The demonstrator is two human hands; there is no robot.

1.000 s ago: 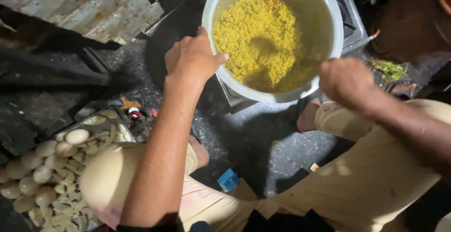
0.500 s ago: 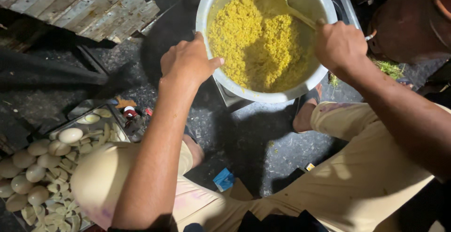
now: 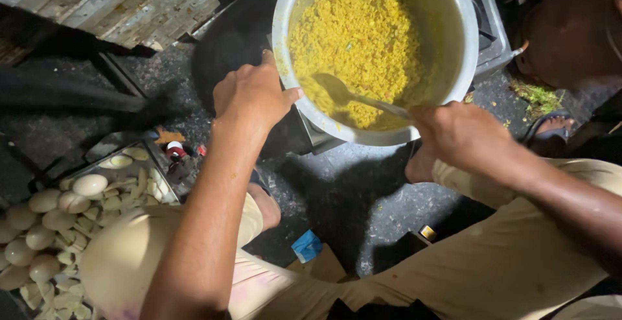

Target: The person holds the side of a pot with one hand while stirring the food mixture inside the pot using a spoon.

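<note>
Gripping spoon handle in closed right hand, left hand fingers curled on pot rim

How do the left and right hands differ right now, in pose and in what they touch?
The left hand grips the rim of the metal pot, knuckles up; the right hand is closed on the spoon handle. The left hand sits outside the pot wall; the right hand's spoon bowl lies in the yellow rice. Both are bare.
</note>
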